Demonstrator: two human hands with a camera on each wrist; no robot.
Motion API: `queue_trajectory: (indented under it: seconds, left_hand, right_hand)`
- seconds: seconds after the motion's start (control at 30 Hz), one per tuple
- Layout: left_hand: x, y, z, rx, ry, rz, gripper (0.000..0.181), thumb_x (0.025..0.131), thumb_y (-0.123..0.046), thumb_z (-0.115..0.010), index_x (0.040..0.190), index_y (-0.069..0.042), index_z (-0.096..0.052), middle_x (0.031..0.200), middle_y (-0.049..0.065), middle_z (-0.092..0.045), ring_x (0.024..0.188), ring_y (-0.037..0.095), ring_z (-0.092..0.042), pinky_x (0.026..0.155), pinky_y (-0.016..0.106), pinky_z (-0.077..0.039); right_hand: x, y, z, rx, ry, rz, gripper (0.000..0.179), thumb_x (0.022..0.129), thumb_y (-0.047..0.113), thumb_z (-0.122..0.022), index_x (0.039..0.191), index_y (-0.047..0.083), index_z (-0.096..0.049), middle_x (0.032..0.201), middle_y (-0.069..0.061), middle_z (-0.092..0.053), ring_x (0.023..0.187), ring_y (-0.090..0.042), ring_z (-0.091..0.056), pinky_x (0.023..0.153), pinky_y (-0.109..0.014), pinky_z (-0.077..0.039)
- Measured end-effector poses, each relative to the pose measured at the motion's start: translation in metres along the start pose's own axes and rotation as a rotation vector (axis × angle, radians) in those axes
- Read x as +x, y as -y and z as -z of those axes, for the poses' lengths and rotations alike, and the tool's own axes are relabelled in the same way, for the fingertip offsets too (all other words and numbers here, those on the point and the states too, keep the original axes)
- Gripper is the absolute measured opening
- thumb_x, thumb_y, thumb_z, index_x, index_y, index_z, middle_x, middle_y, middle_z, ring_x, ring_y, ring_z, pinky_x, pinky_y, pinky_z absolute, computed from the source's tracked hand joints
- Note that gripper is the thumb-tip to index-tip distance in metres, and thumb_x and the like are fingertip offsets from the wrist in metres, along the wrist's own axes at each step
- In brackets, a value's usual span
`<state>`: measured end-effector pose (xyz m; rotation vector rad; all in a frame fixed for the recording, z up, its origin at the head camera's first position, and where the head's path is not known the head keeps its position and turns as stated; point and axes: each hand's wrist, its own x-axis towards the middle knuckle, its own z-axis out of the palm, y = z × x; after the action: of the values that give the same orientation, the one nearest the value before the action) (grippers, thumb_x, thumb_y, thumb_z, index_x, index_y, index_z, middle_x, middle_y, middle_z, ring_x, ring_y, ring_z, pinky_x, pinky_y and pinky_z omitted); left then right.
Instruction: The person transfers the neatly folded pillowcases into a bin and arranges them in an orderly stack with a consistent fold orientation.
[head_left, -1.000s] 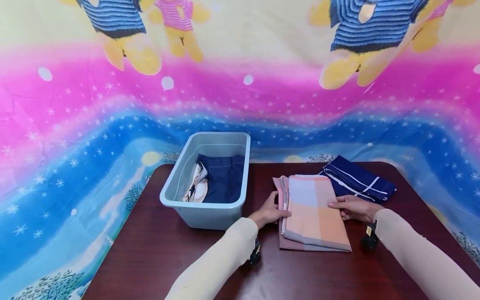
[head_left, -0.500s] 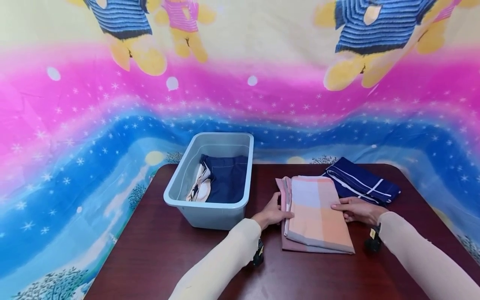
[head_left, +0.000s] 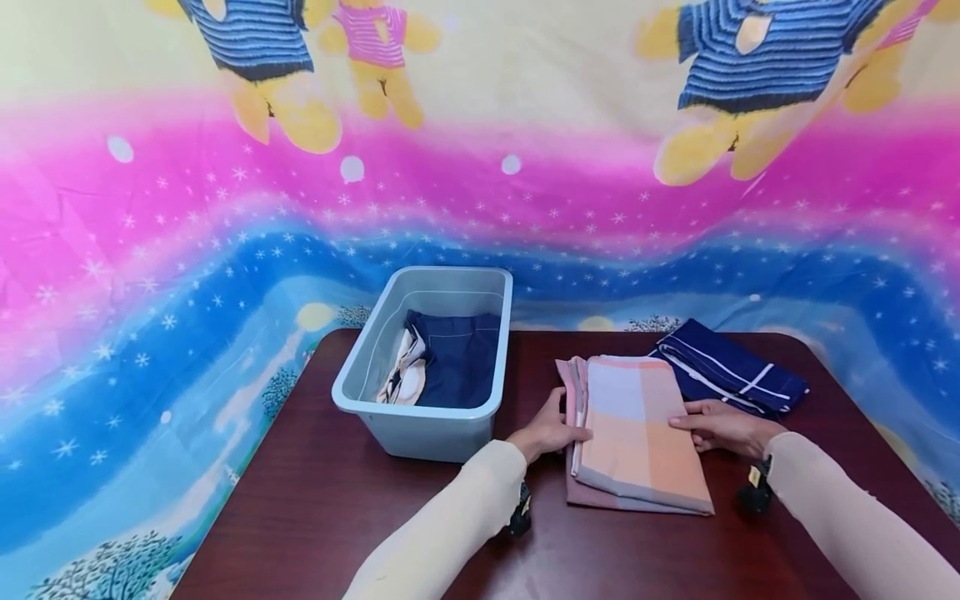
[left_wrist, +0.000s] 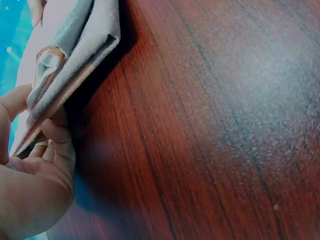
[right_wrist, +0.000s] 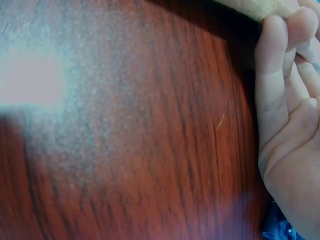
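Pinched in left hand (head_left: 546,430) and right hand (head_left: 731,427): folded cloth (head_left: 641,437), unmoved since earlier, I see; peach-lilac checks, layered edge.

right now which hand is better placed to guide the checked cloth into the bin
Probably the left hand: it pinches the checked cloth on the side nearer the bin; the right hand holds the opposite side, by the navy cloth.

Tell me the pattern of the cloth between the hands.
The cloth has big checks, mainly peach and pale lilac, clearest in the head view.
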<state>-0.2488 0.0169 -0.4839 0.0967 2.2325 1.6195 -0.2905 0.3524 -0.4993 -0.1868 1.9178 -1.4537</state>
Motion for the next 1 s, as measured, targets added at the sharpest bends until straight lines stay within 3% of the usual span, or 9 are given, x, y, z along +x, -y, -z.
queue_trajectory:
  seconds: [0.2, 0.4, 0.6, 0.87, 1.0]
  left_hand:
    - [0.0005, 0.0011, 0.0012, 0.014, -0.005, -0.010, 0.080, 0.086, -0.012, -0.078, 0.151, -0.014, -0.032, 0.122, 0.018, -0.066, 0.098, 0.019, -0.068, 0.069, 0.028, -0.052]
    - [0.0013, 0.0008, 0.0017, 0.002, 0.004, 0.007, 0.081, 0.086, -0.013, -0.078, 0.152, -0.014, -0.031, 0.121, 0.018, -0.067, 0.092, 0.021, -0.071, 0.067, 0.031, -0.055]
    - [0.0052, -0.0014, 0.0014, 0.017, 0.000, 0.008, 0.083, 0.087, -0.015, -0.078, 0.154, -0.016, -0.029, 0.122, 0.017, -0.066, 0.097, 0.020, -0.071, 0.072, 0.030, -0.056]
    - [0.0022, 0.0009, -0.0036, 0.033, -0.014, -0.055, 0.085, 0.086, -0.010, -0.078, 0.156, -0.010, -0.028, 0.130, 0.020, -0.062, 0.111, 0.023, -0.066, 0.094, 0.038, -0.055]
    - [0.0001, 0.0012, -0.0042, 0.048, -0.044, -0.075, 0.084, 0.084, -0.008, -0.078, 0.154, -0.011, -0.031, 0.126, 0.019, -0.065, 0.108, 0.023, -0.068, 0.095, 0.038, -0.055]
  right_hand:
    - [-0.0009, 0.0007, -0.0017, 0.001, 0.016, 0.008, 0.036, 0.106, 0.026, -0.054, 0.134, 0.003, -0.054, 0.076, 0.007, -0.062, 0.064, -0.005, -0.054, 0.073, -0.025, -0.056]
    - [-0.0018, -0.0001, -0.0011, 0.010, 0.030, 0.006, 0.028, 0.106, 0.025, -0.053, 0.128, 0.009, -0.059, 0.073, 0.008, -0.060, 0.063, -0.005, -0.053, 0.073, -0.025, -0.054]
    - [-0.0022, 0.0007, 0.0018, -0.001, 0.021, 0.009, 0.026, 0.106, 0.025, -0.054, 0.127, 0.011, -0.061, 0.071, 0.009, -0.060, 0.061, -0.004, -0.054, 0.074, -0.025, -0.055]
    - [-0.0027, 0.0004, -0.0025, -0.011, 0.018, 0.011, 0.032, 0.106, 0.024, -0.053, 0.133, 0.008, -0.055, 0.077, 0.008, -0.065, 0.064, -0.006, -0.055, 0.075, -0.028, -0.055]
    - [-0.0044, 0.0034, -0.0055, -0.006, 0.019, 0.012, 0.040, 0.105, 0.023, -0.054, 0.140, 0.005, -0.048, 0.082, 0.008, -0.066, 0.066, -0.007, -0.055, 0.073, -0.027, -0.054]
